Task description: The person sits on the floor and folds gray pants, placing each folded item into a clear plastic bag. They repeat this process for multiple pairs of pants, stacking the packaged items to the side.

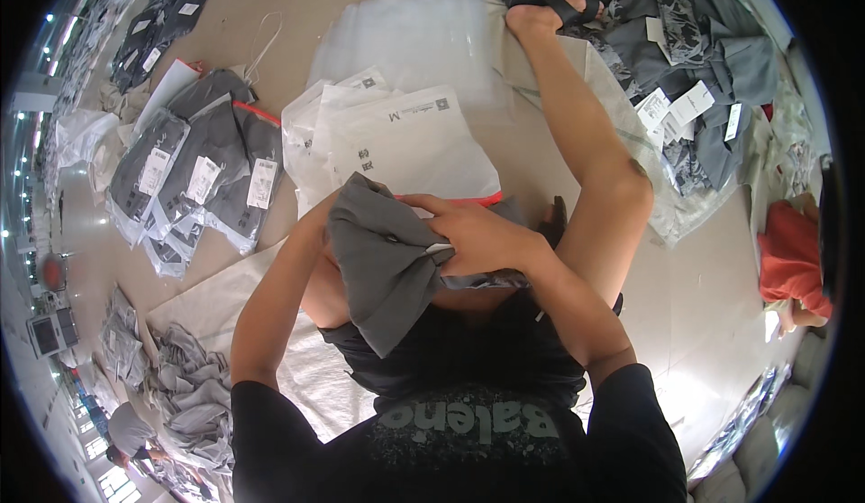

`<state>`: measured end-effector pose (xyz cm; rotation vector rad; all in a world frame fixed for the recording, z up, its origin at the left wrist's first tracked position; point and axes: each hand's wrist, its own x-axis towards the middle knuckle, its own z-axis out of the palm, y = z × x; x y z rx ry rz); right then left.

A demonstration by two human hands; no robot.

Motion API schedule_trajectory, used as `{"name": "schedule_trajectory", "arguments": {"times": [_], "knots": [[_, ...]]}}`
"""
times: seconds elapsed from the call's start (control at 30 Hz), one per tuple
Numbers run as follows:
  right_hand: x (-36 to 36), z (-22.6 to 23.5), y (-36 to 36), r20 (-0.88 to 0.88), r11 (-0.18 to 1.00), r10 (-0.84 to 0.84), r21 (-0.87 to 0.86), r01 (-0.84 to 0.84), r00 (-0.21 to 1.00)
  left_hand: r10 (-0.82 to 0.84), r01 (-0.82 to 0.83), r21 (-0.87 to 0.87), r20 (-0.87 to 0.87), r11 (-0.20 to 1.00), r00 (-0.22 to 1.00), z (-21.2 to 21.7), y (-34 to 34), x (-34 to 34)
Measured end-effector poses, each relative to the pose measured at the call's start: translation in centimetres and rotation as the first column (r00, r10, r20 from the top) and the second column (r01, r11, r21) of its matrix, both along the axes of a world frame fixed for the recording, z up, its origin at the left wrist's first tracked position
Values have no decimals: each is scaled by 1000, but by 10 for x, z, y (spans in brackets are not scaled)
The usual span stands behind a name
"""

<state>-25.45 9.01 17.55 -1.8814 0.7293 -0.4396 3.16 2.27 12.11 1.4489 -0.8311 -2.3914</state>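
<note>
A grey folded garment [383, 264] is bunched up over my lap. My right hand [482, 237] grips its right side, fingers on the upper edge and thumb lower down, with a small white strip, perhaps a label, beside the thumb. My left forearm reaches the garment's left side, where the cloth covers the hand and its fingers are hidden. Just beyond the garment lie white printed plastic bags [405, 147], the top one with a red strip along its near edge. Part of a patterned cloth [487, 279] shows under my right hand.
Several bagged grey garments with white tags [203, 178] lie at left. Clear plastic sheets [410, 39] are ahead. Grey and patterned clothes [712, 61] heap at far right, past my outstretched leg. Loose grey clothes [189, 386] pile at lower left. Another person in red [793, 264] is at right.
</note>
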Motion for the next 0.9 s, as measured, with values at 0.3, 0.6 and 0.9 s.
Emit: {"name": "schedule_trajectory", "arguments": {"times": [0.3, 0.6, 0.9], "knots": [[-1, -6, 6, 87, 980, -51, -189, 67, 995, 10, -13, -99, -35, 995, 999, -25, 6, 14], [-1, -19, 8, 208, 999, 4, 41, -12, 978, -76, 105, -474, 81, 874, 994, 0, 26, -9], [-3, -37, 4, 216, 948, -33, 317, -38, 976, 359, -295, -666, -43, 685, 932, -68, 20, 8]]}}
